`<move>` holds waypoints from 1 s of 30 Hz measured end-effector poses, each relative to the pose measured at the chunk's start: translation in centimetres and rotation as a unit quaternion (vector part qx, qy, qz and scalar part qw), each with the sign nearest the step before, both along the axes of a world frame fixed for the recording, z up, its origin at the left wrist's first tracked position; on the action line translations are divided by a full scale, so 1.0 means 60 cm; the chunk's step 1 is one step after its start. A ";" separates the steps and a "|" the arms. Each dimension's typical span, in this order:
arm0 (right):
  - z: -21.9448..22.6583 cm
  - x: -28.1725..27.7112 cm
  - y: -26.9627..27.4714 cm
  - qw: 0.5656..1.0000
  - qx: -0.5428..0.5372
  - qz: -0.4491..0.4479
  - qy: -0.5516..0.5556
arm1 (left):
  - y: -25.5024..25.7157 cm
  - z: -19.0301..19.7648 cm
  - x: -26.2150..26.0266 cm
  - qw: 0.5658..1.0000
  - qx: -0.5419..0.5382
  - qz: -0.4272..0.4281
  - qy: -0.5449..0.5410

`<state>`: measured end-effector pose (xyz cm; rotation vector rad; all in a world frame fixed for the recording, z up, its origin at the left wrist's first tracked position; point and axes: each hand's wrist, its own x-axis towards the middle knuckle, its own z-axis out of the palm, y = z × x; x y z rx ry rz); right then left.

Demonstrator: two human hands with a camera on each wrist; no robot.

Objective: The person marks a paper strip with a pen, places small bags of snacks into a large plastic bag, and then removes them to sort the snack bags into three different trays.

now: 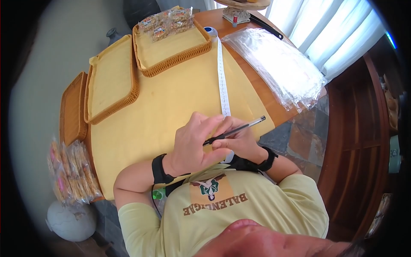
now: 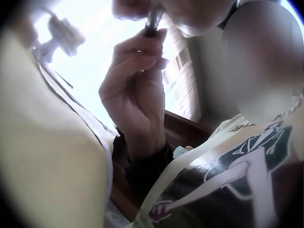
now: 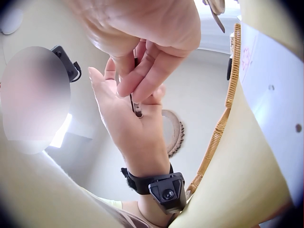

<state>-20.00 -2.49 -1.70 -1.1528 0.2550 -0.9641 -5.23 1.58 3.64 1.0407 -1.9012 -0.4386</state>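
A clear-barrelled pen with a black grip (image 1: 244,126) is pinched between the thumb and fingers of my right hand (image 1: 242,143). My left hand (image 1: 192,141) is raised beside it, fingers extended and thumb spread. In the right wrist view, one end of the pen meets the left palm (image 3: 128,118), with the right fingers (image 3: 147,76) just above. The left wrist view shows the right hand (image 2: 135,90) holding the pen upward. A white tape measure (image 1: 221,81) runs over the yellow tablecloth (image 1: 171,98) and passes behind the hands.
Wicker trays (image 1: 109,81) line the left and far sides; the far tray (image 1: 175,55) holds packaged snacks (image 1: 167,25). Clear plastic bags (image 1: 278,64) lie at the right. Bagged snack sticks (image 1: 72,171) sit at the left corner. A black-handled tool (image 1: 265,25) lies near the stand (image 1: 235,15).
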 end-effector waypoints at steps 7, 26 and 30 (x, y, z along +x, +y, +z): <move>0.019 -0.007 0.005 0.995 0.059 0.085 0.002 | -0.004 -0.001 0.004 0.990 -0.103 -0.098 -0.005; 0.095 -0.073 -0.050 0.981 0.017 0.029 0.193 | -0.027 0.004 0.016 0.989 -0.138 -0.040 -0.030; 0.115 -0.123 -0.078 0.958 -0.024 -0.022 0.284 | -0.050 -0.002 0.024 0.994 0.036 -0.038 -0.091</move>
